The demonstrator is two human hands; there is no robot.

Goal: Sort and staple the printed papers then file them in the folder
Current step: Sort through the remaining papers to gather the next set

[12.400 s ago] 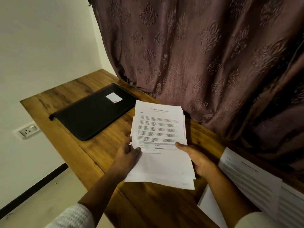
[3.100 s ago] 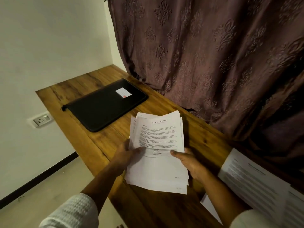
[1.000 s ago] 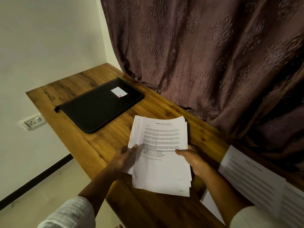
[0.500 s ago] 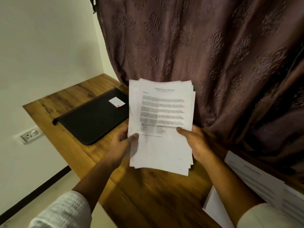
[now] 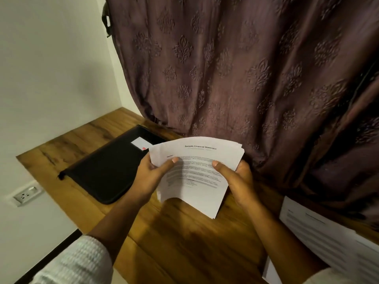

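The stack of printed papers [image 5: 195, 177] is held up off the wooden tabletop [image 5: 184, 240], over its middle and close to the back edge. The sheets bow upward and are fanned a little along their top edges, and the front sheet is headed "Sample Financial Statement". The left hand [image 5: 150, 179] grips the stack's left edge and the right hand [image 5: 239, 181] its right edge. Each has its thumb pressed on the front sheet and its fingers curled behind, so both hands are closed around the paper. The stack's long axis runs away from the person toward the curtain [image 5: 246, 78], and its lowest corner hangs near the wood; I cannot tell whether it touches. The black folder [image 5: 106, 173] lies closed and flat toward the far-left corner, just left of the stack, with its long axis diagonal across that corner. The left hand is the nearer of the 2 to it. More printed sheets [image 5: 328, 238] lie at the right edge. No stapler is in view, so squaring the stack looks like the step in hand.
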